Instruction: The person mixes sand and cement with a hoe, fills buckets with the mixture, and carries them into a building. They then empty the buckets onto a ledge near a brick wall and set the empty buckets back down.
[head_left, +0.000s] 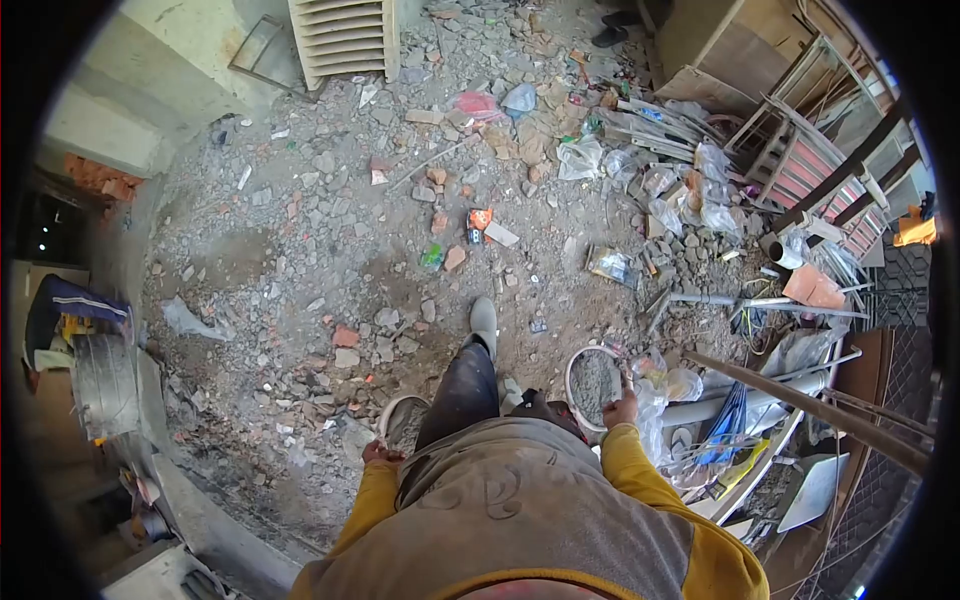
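Down at my left side, my left hand [381, 454] is closed at the edge of a round bucket [386, 412] with a pale rim. My leg and body hide part of that bucket. On the other side, my right hand [622, 408] grips a second pale-rimmed bucket [569, 385] by its edge. Grey, rough-looking material shows inside this one. Between the two, one grey boot [484, 322] is set forward on the rubble-covered ground [300, 250], and the other foot is mostly hidden under my body.
Broken brick and concrete cover the ground. On the right lie plastic bags [648, 395], pipes [760, 300], a long pole [800, 405] and stacked frames [800, 170]. A slatted panel [345, 40] leans at the back. To the left runs a low wall edge [200, 500] beside a metal drum [104, 388].
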